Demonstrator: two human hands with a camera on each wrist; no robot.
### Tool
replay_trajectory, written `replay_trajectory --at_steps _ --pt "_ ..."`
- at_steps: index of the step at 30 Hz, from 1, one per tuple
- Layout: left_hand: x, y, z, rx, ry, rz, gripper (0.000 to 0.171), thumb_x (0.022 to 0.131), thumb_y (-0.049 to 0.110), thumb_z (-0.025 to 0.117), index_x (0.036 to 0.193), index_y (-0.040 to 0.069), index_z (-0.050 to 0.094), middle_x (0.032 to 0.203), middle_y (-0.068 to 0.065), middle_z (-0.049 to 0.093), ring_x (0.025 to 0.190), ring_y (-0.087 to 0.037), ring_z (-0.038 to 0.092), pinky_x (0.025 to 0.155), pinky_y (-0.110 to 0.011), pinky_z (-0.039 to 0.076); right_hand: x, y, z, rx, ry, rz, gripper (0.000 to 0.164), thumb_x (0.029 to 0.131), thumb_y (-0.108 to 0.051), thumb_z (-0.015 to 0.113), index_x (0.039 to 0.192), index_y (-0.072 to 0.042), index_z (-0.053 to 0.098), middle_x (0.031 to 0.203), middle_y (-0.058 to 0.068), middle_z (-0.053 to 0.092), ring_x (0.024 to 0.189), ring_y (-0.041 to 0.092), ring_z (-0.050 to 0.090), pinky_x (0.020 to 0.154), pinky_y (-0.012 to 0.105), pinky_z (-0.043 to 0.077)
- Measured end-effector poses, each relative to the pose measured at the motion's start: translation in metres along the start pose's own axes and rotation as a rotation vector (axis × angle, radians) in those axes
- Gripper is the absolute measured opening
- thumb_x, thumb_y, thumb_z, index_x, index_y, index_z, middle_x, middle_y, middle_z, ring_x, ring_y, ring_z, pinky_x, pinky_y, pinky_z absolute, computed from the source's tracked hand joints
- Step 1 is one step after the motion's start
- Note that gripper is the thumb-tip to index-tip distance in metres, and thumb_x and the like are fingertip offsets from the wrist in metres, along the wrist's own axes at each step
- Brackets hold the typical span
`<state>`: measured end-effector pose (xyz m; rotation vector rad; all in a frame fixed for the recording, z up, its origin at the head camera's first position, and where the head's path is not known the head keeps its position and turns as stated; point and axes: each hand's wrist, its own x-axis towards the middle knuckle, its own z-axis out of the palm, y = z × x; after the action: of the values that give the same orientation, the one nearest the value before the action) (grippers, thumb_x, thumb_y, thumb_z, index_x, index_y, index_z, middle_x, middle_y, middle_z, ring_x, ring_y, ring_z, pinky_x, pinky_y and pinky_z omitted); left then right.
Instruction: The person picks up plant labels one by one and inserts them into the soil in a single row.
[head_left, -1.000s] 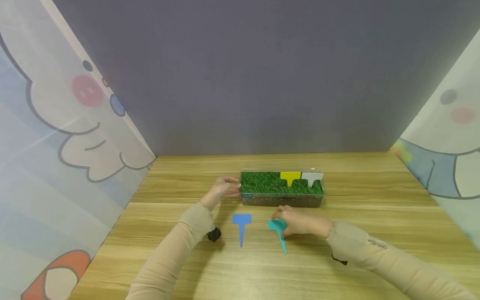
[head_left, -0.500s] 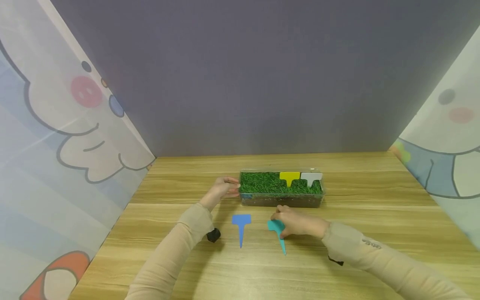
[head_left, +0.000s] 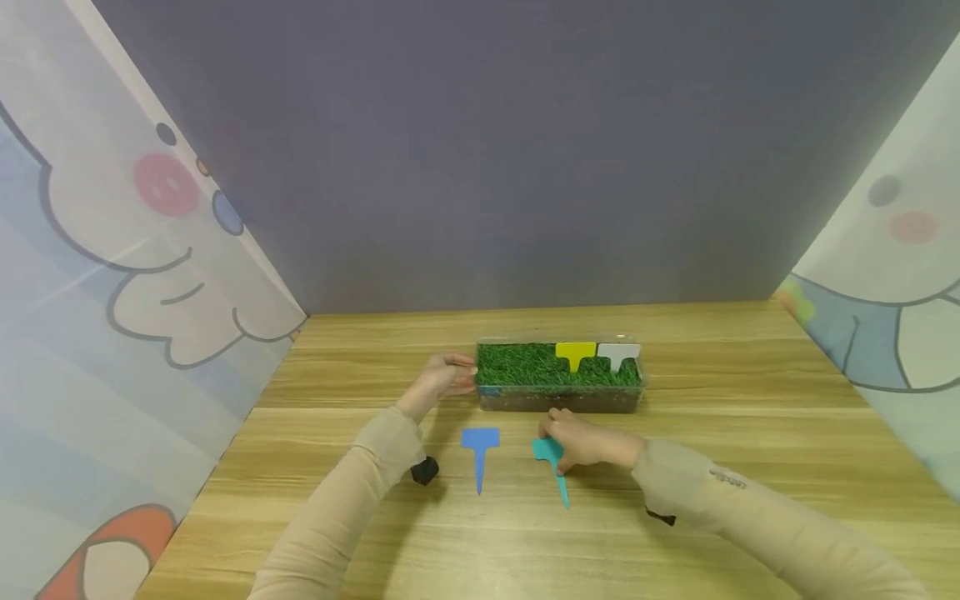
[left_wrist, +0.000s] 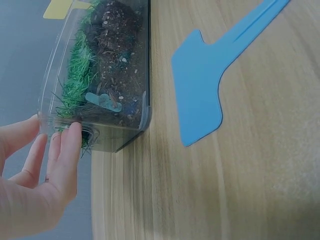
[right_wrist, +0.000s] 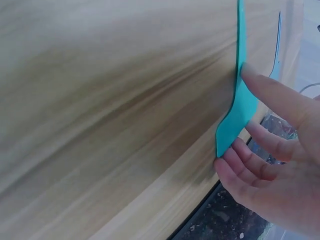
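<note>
Here, teal marker (head_left: 549, 450), head view: partly under my right hand (head_left: 581, 439), its head showing to the left of my fingers, its pointed stem running toward me over the table (head_left: 480, 546).
Planter (head_left: 558, 401), head view: my left hand (head_left: 441, 379) is at its left end; a yellow marker (head_left: 576, 351) and a white marker (head_left: 618, 351) stand in its grass (head_left: 513, 363).
Blue marker (left_wrist: 202, 85), left wrist view: flat, apart from my left hand, whose fairly straight fingers touch the planter's end.
Grip, right wrist view: my right thumb, where stem meets head, and my fingertips, along the head's edge, pinch the teal marker.
</note>
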<state>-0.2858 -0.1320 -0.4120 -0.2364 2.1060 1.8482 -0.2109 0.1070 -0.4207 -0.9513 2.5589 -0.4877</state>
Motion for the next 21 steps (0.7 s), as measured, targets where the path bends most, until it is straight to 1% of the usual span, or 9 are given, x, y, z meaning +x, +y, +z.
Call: replay_trajectory --at_steps 4,7,9,11,16,21 --pt "0.000 -0.001 -0.001 0.005 0.003 -0.001 0.029 0.084 0.001 0.056 0.113 -0.003 0.053 0.114 -0.020 0.050 0.091 -0.028 0.057 0.078 -0.032 0.054 0.003 0.001 -0.001 0.046 -0.036 0.025 0.038 0.067 -0.008 0.076 0.090 -0.009 0.046 0.085 0.002 0.040 0.080 0.018 0.034 0.063 0.027 0.037" --pt "-0.001 -0.001 -0.001 0.000 0.001 0.003 0.029 0.084 0.001 0.056 0.113 -0.003 0.053 0.114 -0.020 0.050 0.092 -0.028 0.057 0.078 -0.031 0.054 0.004 0.003 -0.001 0.092 -0.034 0.023 0.040 0.066 -0.008 0.077 0.091 -0.009 0.046 0.086 0.001 0.044 0.079 0.017 0.036 0.063 0.027 0.037" --pt "-0.001 -0.001 0.000 0.003 0.001 0.009 0.029 0.084 0.000 0.056 0.113 -0.003 0.053 0.115 -0.020 0.050 0.092 -0.028 0.057 0.079 -0.032 0.054 0.004 0.005 0.000 0.108 -0.027 0.010 0.041 0.065 -0.008 0.077 0.093 -0.008 0.047 0.088 0.001 0.046 0.079 0.017 0.037 0.063 0.026 0.039" --pt "-0.002 -0.001 0.000 -0.001 0.000 0.009 0.029 0.085 0.000 0.055 0.113 -0.003 0.053 0.115 -0.021 0.050 0.093 -0.029 0.057 0.081 -0.033 0.053 0.004 0.007 0.000 0.118 -0.022 -0.001 0.042 0.066 -0.008 0.077 0.097 -0.007 0.049 0.093 0.002 0.048 0.083 0.018 0.041 0.066 0.027 0.042" --pt "-0.002 0.000 0.000 -0.010 0.003 0.004 0.029 0.085 0.000 0.055 0.113 -0.003 0.052 0.117 -0.020 0.049 0.095 -0.030 0.056 0.084 -0.035 0.051 0.003 0.012 0.001 0.102 -0.007 -0.048 0.046 0.067 -0.010 0.077 0.106 -0.003 0.053 0.103 0.006 0.050 0.092 0.021 0.047 0.074 0.029 0.047" --pt "-0.002 0.000 0.000 -0.004 0.000 0.009 0.029 0.085 0.000 0.054 0.114 -0.003 0.052 0.119 -0.021 0.048 0.097 -0.031 0.055 0.085 -0.036 0.051 0.001 0.017 0.001 0.143 0.027 -0.091 0.043 0.067 -0.010 0.076 0.104 -0.001 0.055 0.098 0.005 0.050 0.084 0.016 0.046 0.068 0.025 0.046"
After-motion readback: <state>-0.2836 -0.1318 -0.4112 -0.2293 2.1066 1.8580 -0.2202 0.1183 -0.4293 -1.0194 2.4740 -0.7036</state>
